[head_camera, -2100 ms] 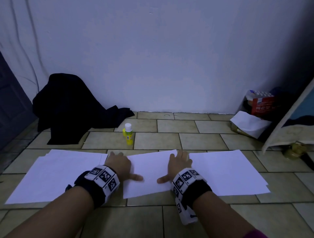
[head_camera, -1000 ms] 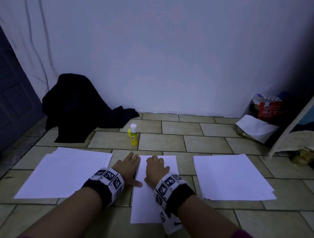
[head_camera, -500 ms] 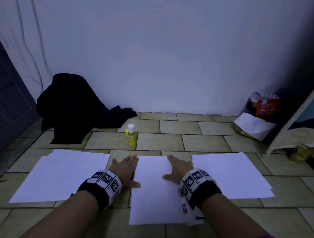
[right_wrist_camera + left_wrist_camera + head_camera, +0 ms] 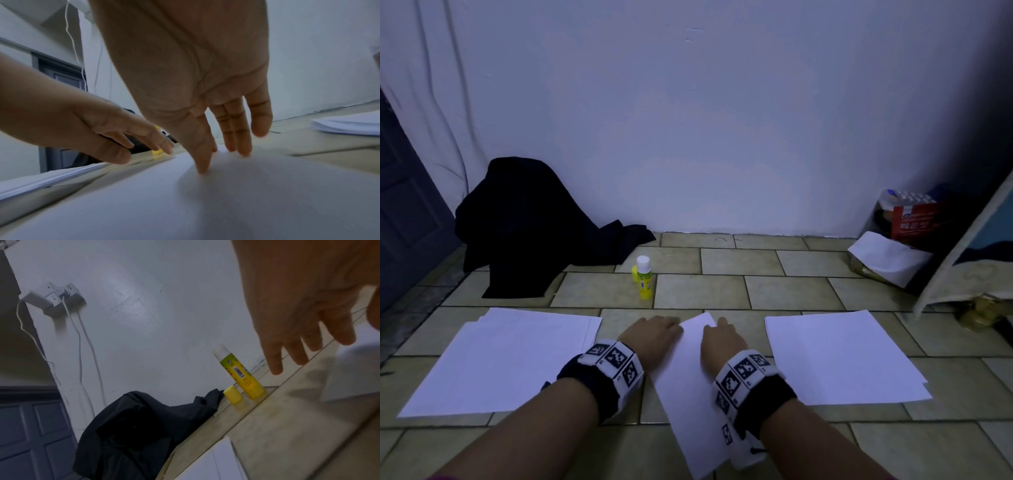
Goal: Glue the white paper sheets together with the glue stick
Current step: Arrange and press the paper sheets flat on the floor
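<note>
Sheet [image 4: 688,370] lay skewed on floor between 2 stacks | right hand [image 4: 722,341] flat, fingertips pressing it | left hand [image 4: 654,337] loose, holding nothing | glue stick [image 4: 644,277] upright, uncapped, beyond | paper light, floppy, slippery; pinch a corner

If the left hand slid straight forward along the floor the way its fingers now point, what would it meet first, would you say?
Probably the upright yellow glue stick with its white top. The left hand points at it across bare tile, and the loose yellow cap stands just beside it. Depth is hard to judge.
</note>
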`<state>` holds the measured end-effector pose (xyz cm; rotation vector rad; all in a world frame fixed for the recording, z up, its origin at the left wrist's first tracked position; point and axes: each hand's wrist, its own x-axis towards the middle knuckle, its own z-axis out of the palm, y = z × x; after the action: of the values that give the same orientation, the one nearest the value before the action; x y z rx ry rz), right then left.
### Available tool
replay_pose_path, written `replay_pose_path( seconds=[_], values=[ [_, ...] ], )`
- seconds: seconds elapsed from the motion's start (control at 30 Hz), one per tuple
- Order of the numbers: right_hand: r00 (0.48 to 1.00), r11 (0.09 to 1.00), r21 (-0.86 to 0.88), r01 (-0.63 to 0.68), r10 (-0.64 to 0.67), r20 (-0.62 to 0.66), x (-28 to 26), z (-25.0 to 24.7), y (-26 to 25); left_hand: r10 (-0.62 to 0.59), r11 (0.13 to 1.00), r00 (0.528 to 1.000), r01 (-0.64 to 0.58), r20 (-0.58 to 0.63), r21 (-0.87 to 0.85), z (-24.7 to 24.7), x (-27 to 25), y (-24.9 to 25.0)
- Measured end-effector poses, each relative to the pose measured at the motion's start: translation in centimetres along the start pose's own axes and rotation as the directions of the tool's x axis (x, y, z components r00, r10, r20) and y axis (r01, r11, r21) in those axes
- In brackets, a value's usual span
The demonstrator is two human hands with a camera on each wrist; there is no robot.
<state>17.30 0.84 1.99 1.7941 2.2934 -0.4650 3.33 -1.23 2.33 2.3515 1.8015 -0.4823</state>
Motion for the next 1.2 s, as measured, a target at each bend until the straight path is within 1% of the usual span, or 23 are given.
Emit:
replay_pose_path(
  seconds=[0.03,0.1,0.27,0.33,0.43,0.5,0.53,0.6,0.67,0.77,0.83,1.03,1.13,1.2],
  values=[
    [1.000,1.000,0.023,0.003,-0.003,-0.001,0.0,0.1,-0.4,0.011,1.000,0.999,-0.011,0.030,-0.011,0.1,-0.1,0.1],
    [1.000,0.999,0.046,-0.001,0.000,0.007,-0.1,0.4,-1.2,-0.010,0.999,0.998,0.012,0.067,-0.032,-0.1,-0.5,0.1],
    [0.998,0.998,0.038,0.043,-0.045,0.043,-0.3,1.4,-2.9,-0.071,0.997,0.993,0.069,0.092,0.021,-1.0,-1.6,-0.4],
    [0.996,0.997,0.041,0.060,-0.063,0.068,-0.5,1.6,-3.8,-0.087,0.996,0.992,0.086,0.093,0.017,-1.0,-1.9,-0.5],
    [0.992,0.999,0.020,0.041,-0.043,0.117,-0.5,1.9,-5.0,-0.095,0.993,0.993,0.099,0.065,-0.060,-0.3,-2.0,-0.9],
    [0.986,0.997,0.022,0.075,-0.078,0.146,-0.2,2.0,-5.3,-0.102,0.985,0.994,0.107,0.045,-0.133,0.8,-1.9,-1.5],
    [0.980,0.993,0.030,0.111,-0.114,0.161,0.1,2.0,-5.4,-0.101,0.982,0.993,0.109,0.057,-0.156,1.3,-1.9,-1.9],
    [0.965,0.984,0.028,0.177,-0.179,0.193,0.4,2.1,-5.5,-0.092,0.978,0.984,0.118,0.152,-0.170,2.2,-1.8,-2.4],
    [0.955,0.975,-0.010,0.220,-0.214,0.204,0.7,2.5,-5.5,-0.090,0.975,0.970,0.132,0.227,-0.179,2.8,-1.7,-2.6],
    [0.940,0.960,-0.009,0.279,-0.271,0.206,1.2,2.5,-4.6,-0.081,0.976,0.960,0.132,0.269,-0.176,3.1,-1.8,-2.7],
    [0.929,0.954,-0.002,0.299,-0.291,0.228,1.6,1.9,-2.9,-0.073,0.975,0.955,0.128,0.286,-0.181,3.0,-1.9,-2.7],
    [0.950,0.983,-0.018,0.180,-0.170,0.260,2.1,-0.1,3.7,-0.056,0.972,0.957,0.118,0.286,-0.205,2.9,-2.2,-2.7],
    [0.959,0.992,-0.041,0.122,-0.108,0.262,2.3,-0.9,5.5,-0.058,0.975,0.952,0.118,0.299,-0.187,2.9,-2.2,-2.8],
    [0.961,0.992,-0.054,0.111,-0.093,0.262,2.5,-0.9,5.7,-0.060,0.979,0.951,0.115,0.303,-0.166,2.8,-2.3,-2.7]
  ],
)
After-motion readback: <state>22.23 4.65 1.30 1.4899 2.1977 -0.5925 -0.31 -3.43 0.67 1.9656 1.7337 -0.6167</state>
